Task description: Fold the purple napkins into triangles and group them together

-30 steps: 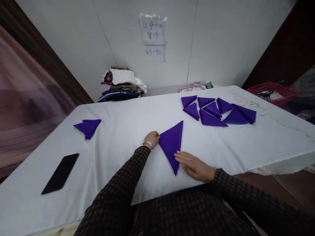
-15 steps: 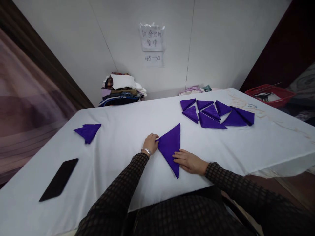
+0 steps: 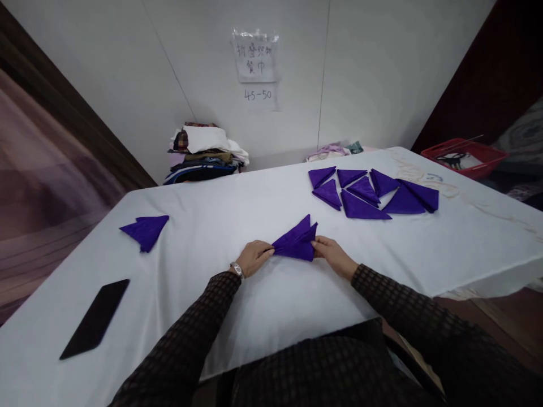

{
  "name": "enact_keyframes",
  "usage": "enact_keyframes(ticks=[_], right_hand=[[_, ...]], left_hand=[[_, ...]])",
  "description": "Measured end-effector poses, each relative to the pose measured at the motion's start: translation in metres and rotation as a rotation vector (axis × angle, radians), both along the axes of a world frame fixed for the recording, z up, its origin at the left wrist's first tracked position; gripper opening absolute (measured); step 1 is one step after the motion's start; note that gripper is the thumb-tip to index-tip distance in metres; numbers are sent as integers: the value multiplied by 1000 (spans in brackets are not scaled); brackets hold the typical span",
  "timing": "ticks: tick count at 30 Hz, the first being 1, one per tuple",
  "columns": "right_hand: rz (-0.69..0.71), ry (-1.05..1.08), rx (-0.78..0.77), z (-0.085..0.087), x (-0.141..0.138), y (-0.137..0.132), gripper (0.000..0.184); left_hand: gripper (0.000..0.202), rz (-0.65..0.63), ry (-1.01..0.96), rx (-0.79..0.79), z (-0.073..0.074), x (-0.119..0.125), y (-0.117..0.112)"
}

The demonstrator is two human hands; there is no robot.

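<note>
Between my two hands is a purple cloth napkin (image 3: 297,240), folded into a narrow fan shape with its wide end to the right. My left hand (image 3: 255,257) is closed in a pinch on its pointed left tip. At the wide end, my right hand (image 3: 333,254) grips the edge between thumb and fingers. Another folded purple napkin (image 3: 148,230) with several points lies apart on the left of the table. Several purple napkins folded into triangles (image 3: 365,210) lie grouped at the back right.
A white cloth covers the table (image 3: 203,226). A dark flat panel (image 3: 95,317) lies at the front left. Behind the table are a stack of folded clothes (image 3: 207,152) and a small heap of cloth (image 3: 331,151). A red basket (image 3: 487,164) stands beyond the right edge.
The napkin's near corner has been folded up and away from me, turning the flat triangle into a narrow fan. My right hand has gone from lying flat to gripping its edge.
</note>
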State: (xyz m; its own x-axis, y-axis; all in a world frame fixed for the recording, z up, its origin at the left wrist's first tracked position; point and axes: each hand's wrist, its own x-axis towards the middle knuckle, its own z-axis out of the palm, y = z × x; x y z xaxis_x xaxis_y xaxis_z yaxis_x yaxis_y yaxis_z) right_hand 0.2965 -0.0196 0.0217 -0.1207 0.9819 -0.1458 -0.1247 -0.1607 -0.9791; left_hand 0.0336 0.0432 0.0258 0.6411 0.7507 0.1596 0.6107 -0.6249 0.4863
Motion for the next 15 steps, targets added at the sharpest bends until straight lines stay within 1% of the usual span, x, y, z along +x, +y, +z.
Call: enact_keyframes(ticks=[1,3,5,7,9,11,15], right_hand=[[-40,33,-67,2,0,9,14],[-98,39,-153,5,0,27,9],[-132,13,-189,6,0,42,6],[-154,-16,-208,4,-1,53,4],[-171,-44,-229,2,0,59,6],[-172,-63,-247,1,0,62,8],[-147,-83,-266,4,3,63,8]], left_hand=[[29,28,-5,-12,1,0,-1],[35,97,-9,-27,-1,1,-2],[37,172,-27,-34,-5,5,-2],[35,249,-49,-35,-11,9,0],[31,317,-65,-30,-17,14,2],[27,357,-73,-28,-21,17,4],[22,377,-94,-33,-24,20,5]])
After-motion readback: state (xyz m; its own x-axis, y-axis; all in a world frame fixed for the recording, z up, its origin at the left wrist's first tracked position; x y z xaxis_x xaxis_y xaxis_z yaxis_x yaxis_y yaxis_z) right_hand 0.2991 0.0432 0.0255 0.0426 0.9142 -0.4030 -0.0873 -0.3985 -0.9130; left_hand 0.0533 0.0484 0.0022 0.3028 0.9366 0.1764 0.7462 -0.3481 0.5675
